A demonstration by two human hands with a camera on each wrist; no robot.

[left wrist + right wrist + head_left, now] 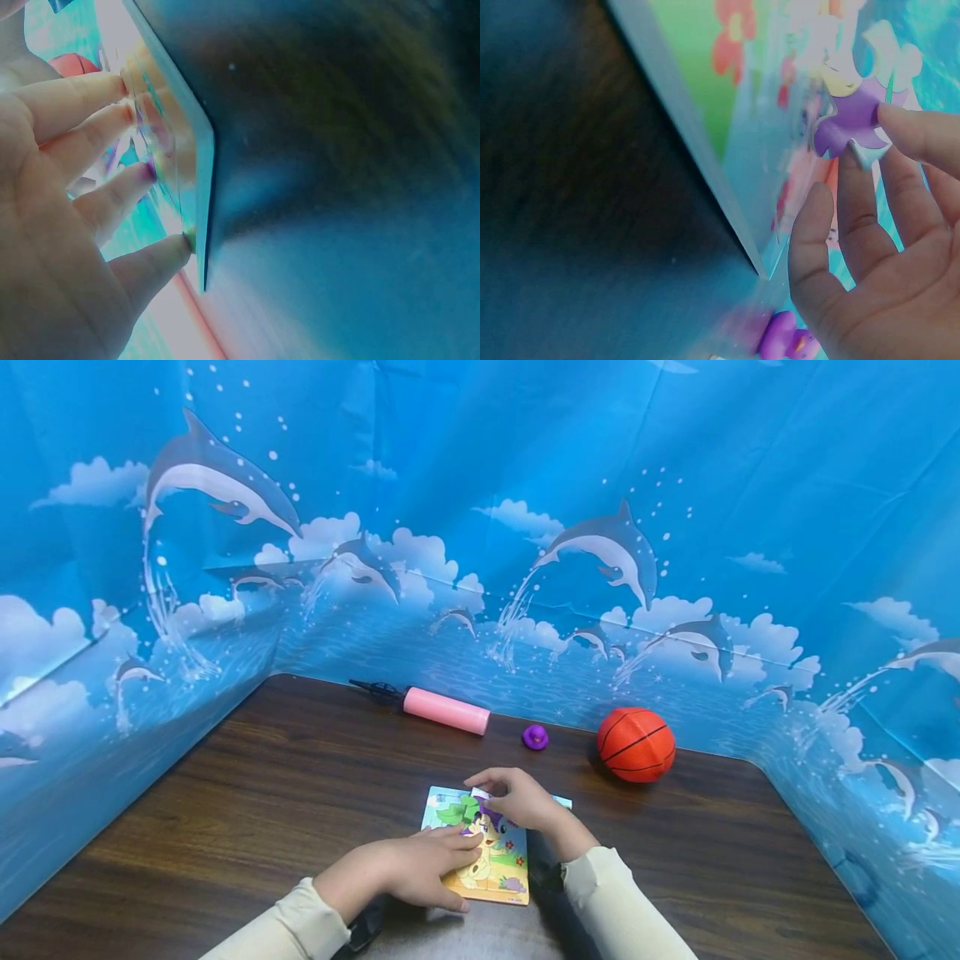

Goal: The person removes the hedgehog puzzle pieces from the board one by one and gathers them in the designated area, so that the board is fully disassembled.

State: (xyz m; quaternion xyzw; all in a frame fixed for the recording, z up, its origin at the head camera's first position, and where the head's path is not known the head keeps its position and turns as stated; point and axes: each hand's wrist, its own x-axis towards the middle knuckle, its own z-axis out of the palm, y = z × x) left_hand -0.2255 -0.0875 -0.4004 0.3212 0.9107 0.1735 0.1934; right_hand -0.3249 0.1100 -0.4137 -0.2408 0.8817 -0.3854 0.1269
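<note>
Low in the frame, the left hand (420,870) lies flat with straight fingers (112,196) pressing on the colourful cardboard cartoon jigsaw board (480,860), which sits on the dark wood-grain table (247,810) at lower centre. Good anchor: that pressure wants to stay even so the board cannot skate sideways. Just above it, the right hand (517,797) pinches a small purple-and-white puzzle piece (855,120) between fingertips (911,135) at the board's upper edge. I judge the seating calls for care: line the piece's tabs up over the gap first, lower it level, then press down flat instead of forcing a corner. Further up the frame, a little purple rubber duck (535,737) and an orange basketball (636,744) sit at centre right, with a pink cylindrical hand pump (446,711) left of them, all well apart from the work.
</note>
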